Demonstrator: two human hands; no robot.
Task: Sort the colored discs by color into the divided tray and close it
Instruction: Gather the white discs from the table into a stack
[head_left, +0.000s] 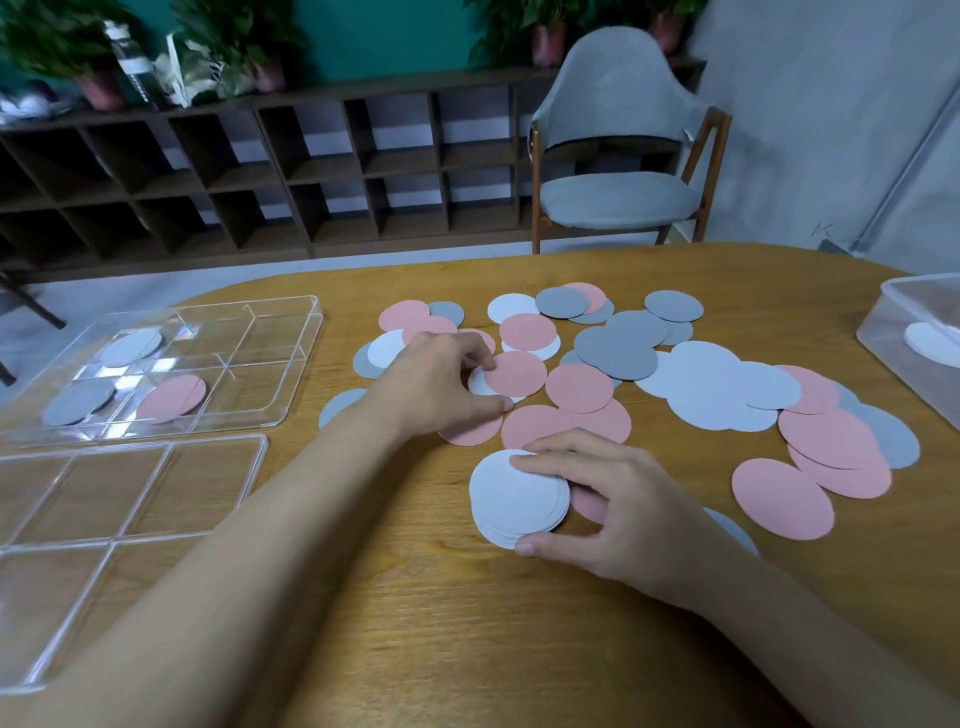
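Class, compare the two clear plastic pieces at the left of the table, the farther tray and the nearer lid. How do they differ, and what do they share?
The tray holds discs, white, grey and pink in separate sections; the lid holds none. The tray lies farther back, the lid nearer. The tray's walls look taller, while the lid looks flatter. Both are clear, rectangular and marked into sections.

Right hand (613, 504) grips white stack (511, 496), thumb at near edge, fingers (545, 461) on top. Left hand (436, 384) pinches white disc (477, 383); pink disc (517, 373) overlaps it just past fingertips.
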